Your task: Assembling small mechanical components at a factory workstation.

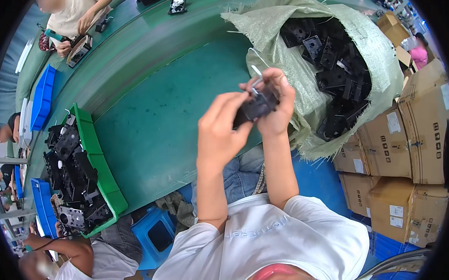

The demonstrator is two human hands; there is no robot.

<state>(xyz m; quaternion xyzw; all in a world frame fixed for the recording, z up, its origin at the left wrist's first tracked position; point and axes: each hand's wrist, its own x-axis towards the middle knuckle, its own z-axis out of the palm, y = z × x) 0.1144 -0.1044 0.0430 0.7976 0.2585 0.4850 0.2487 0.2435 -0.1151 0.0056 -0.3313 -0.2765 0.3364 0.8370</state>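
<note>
Over the green table [156,102], both of my hands hold up a small black plastic part [257,107]. My left hand [220,121] grips its left end between thumb and fingers. Around its right and far side curl the fingers of my right hand [280,100]. A thin white wire-like piece [257,74] sticks up from the part, slightly blurred; where it attaches is hidden by my fingers. Just right of my hands, a pale green woven sack [383,62] gapes wide, full of similar black plastic assemblies [333,69].
At left, a green bin [105,172] is heaped with black assemblies [72,168]. A conveyor belt [138,46] curves past the table's far side, carrying one assembly [178,4]. Cardboard boxes [384,142] are stacked at right. A blue stool [155,234] stands below. Co-workers sit at far left and lower left.
</note>
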